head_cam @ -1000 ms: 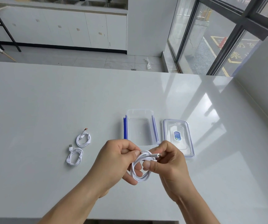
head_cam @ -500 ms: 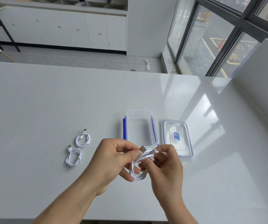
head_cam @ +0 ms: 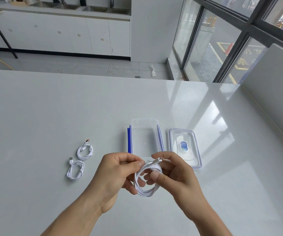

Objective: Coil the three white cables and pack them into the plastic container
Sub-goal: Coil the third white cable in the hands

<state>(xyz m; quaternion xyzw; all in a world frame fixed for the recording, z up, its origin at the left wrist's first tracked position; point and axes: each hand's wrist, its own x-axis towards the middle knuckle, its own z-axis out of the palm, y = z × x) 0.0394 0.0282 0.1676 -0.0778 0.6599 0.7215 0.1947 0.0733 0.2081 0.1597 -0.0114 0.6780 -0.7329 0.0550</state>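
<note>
Both hands hold one coiled white cable [head_cam: 145,191] just above the table, in front of the container. My left hand [head_cam: 118,171] pinches the top of the coil. My right hand [head_cam: 173,172] grips the coil's right side and the plug end sticking up at the top. The clear plastic container [head_cam: 144,124] with blue side clips stands open and holds nothing, just beyond my hands. Two other white cables lie coiled on the table to the left: one [head_cam: 85,151] with an orange-tipped plug, and one [head_cam: 75,170] nearer to me with a USB plug.
The container's clear lid [head_cam: 194,150] with a blue label lies flat right of the container. The white table [head_cam: 52,108] stretches wide. A white wall panel borders it at the right, windows behind. Cabinets stand across the floor at the back.
My right hand's fingers have shifted on the coil, turning the plug end around its top. The coil hangs a little rounder. The two cables on the table have not moved.
</note>
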